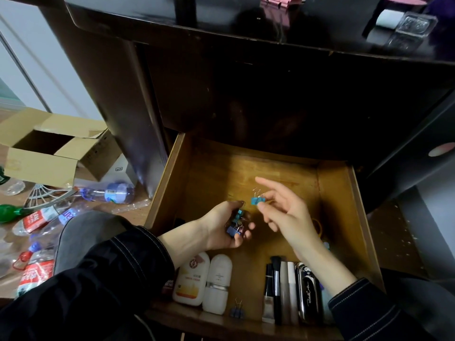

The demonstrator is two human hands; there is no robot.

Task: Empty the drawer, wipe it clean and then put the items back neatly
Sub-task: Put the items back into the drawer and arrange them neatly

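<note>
The wooden drawer (172,173) is pulled out under the dark desk. Over its middle, my left hand (222,228) cups several small blue binder clips (235,223). My right hand (286,209) hovers beside it, pinching one blue binder clip (257,201) between thumb and finger. Along the drawer's front lie two white bottles (205,281), several slim cosmetic tubes (280,291), a glossy black case (309,291) and one loose binder clip (237,311). A yellow ring (318,227) shows partly behind my right wrist.
On the floor to the left are an open cardboard box (49,148), several plastic bottles (108,193) and a green bottle (9,212). The desk top (221,18) holds pink clips (278,1) and a clear plastic tray (413,25). My knee (86,232) is left of the drawer.
</note>
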